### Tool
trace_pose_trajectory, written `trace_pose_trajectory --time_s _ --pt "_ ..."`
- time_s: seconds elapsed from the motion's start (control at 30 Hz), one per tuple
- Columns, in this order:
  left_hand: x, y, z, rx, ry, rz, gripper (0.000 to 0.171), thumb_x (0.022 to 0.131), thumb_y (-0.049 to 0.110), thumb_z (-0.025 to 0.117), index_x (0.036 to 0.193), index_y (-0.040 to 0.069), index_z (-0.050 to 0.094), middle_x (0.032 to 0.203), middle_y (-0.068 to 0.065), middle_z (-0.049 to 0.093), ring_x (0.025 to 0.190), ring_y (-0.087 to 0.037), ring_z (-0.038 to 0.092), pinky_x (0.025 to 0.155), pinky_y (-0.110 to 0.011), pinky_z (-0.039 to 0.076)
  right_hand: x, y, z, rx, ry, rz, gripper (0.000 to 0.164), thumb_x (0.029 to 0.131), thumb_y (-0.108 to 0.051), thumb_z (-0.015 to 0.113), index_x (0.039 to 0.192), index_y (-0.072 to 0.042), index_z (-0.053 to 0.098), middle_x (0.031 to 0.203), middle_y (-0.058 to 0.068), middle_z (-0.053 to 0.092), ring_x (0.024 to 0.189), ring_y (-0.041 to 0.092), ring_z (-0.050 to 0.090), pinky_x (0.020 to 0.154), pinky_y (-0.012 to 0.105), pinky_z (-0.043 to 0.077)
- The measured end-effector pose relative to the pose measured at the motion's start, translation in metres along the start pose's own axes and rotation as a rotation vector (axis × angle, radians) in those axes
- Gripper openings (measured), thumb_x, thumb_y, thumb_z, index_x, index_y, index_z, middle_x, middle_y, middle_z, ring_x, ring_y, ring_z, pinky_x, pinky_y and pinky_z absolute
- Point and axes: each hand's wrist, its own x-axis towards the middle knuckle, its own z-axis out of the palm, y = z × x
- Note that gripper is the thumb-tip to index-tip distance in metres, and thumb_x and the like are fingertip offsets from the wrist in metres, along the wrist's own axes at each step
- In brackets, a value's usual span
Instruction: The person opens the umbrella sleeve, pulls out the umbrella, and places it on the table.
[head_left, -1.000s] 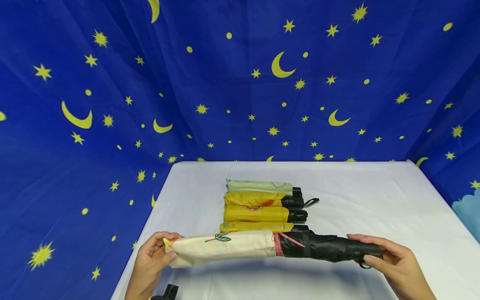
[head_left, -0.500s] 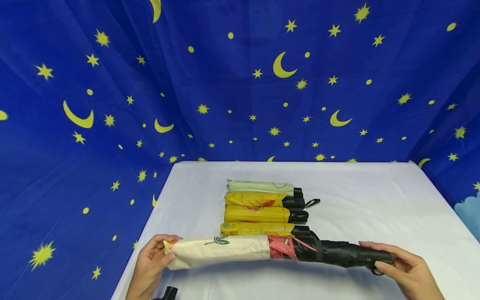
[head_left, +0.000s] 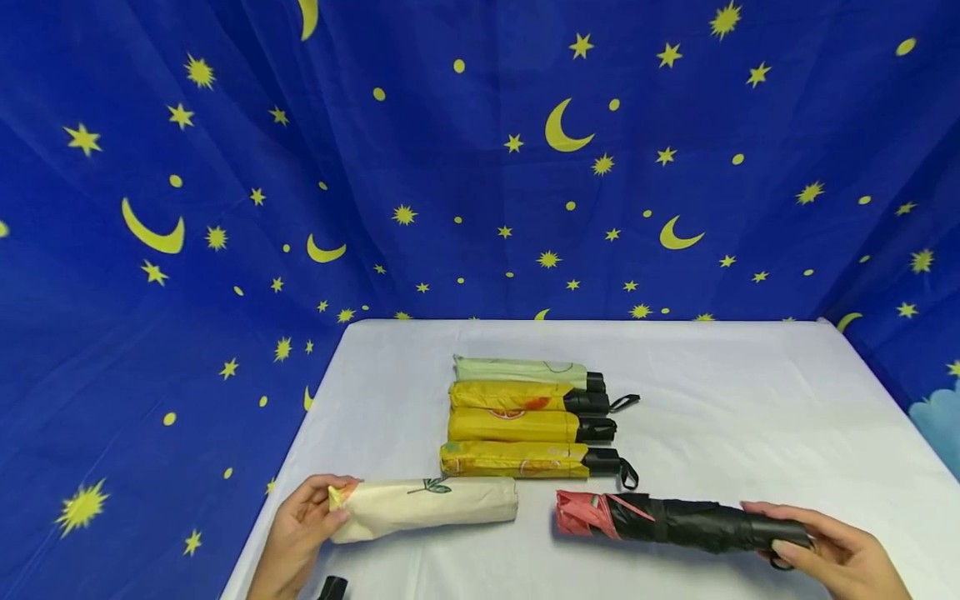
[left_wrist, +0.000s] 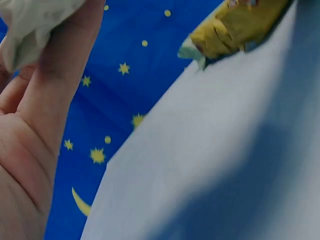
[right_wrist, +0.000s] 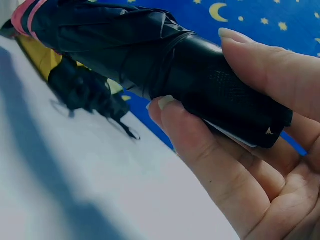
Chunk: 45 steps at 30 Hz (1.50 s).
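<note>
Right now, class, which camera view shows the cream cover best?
The head view: the cream cover shows along nearly its whole length, its leaf print included, with the left hand pinching one end. The left wrist view catches only a crumpled piece in its top-left corner. In the right wrist view I can make out none of it.

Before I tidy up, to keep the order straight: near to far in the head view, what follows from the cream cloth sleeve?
Cream cloth sleeve, yellow patterned umbrella with looped strap, yellow orange-slice umbrella, yellow red-patched umbrella, pale green umbrella, blue starry curtain.
</note>
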Motion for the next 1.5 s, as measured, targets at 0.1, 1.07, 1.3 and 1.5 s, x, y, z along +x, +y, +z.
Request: trace_pose_trajectory --time_s 0.1,1.07,1.3,1.5 --pt "-0.005 -0.001 -0.007 0.074 0.032 -0.089 0.033 0.093 -0.021 0.055 0.125 -0.014 0.052 0.126 -0.01 0.068 0.113 -0.019 0.066 0.092 -0.028 0.056 -0.002 0.007 -0.004 0.001 -0.012 0.023 0.043 0.1 0.006 0.06 0.139 0.018 0.047 0.126 -0.012 0.07 0.105 0.015 0.072 0.076 0.049 0.059" --pt "-0.015 -0.021 -0.036 0.076 -0.076 -0.313 0.028 0.1 -0.011 0.053 0.128 -0.009 0.057 0.118 -0.007 0.072 0.101 -0.016 0.069 0.081 -0.029 0.059 -0.007 0.056 -0.013 0.257 -0.099 0.104 0.035 0.103 0.006 0.053 0.138 0.011 0.053 0.125 -0.004 0.072 0.112 0.015 0.069 0.082 0.049 0.057" --pt "-0.014 -0.017 -0.034 0.268 0.039 -0.467 0.035 0.097 -0.002 0.066 0.128 -0.012 0.057 0.118 -0.01 0.072 0.1 -0.021 0.07 0.082 -0.032 0.059 -0.005 0.047 -0.006 -0.177 0.008 0.169 0.045 0.103 -0.019 0.065 0.139 0.006 0.056 0.124 0.0 0.072 0.102 0.01 0.071 0.077 0.033 0.061" --pt "-0.008 -0.012 -0.03 0.351 0.014 -0.567 0.036 0.096 0.007 0.071 0.129 -0.005 0.063 0.123 -0.014 0.069 0.103 -0.026 0.068 0.084 -0.036 0.058 -0.003 0.042 -0.002 -0.33 0.107 0.268 0.056 0.093 -0.034 0.076 0.136 0.0 0.063 0.122 0.006 0.073 0.099 0.002 0.07 0.077 0.027 0.06"
